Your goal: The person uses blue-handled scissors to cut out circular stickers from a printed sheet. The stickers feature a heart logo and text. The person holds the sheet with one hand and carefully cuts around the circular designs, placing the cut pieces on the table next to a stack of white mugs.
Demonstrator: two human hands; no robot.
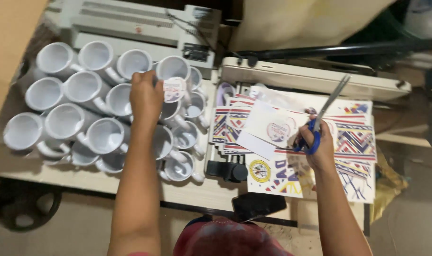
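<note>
Head view, left to right: white mugs (66,121) sit packed rim-up in a tight cluster on the left of the worktop (197,192), many touching each other, some stacked w/ handles poking out. Left hand (146,97) is over the cluster's right side, fingers closed on a small round printed cutout (174,89), holding it against the side of one mug (173,68) at the back. Behind the mugs lies a grey laminator-type machine (144,26).

Risk here, as I judge it: the arm reaches across the front mugs (178,168), which sit near the worktop's edge, so a forearm nudge could knock one off or chip rims, since they're crammed together w/ no gaps. The cutout is only pinched at one side, so it could sit crooked on the curved wall or slip down between mugs.

Centre: a dark phone-like slab (258,205) hangs partly over the worktop's front edge and looks easy to bump w/ the body.

Right: right hand (315,140) is clamped through the blue handles of scissors (326,111), blades pointing up and away, over a loose spread of colourful printed sheets (353,142). Blades look near-closed, can't tell fully. Sheets overlap and overhang at the right, so a drag of the wrist could slide them off or crease them. Holding scissors idle while attention seems to be on the left also risks snagging paper or a poke.
</note>
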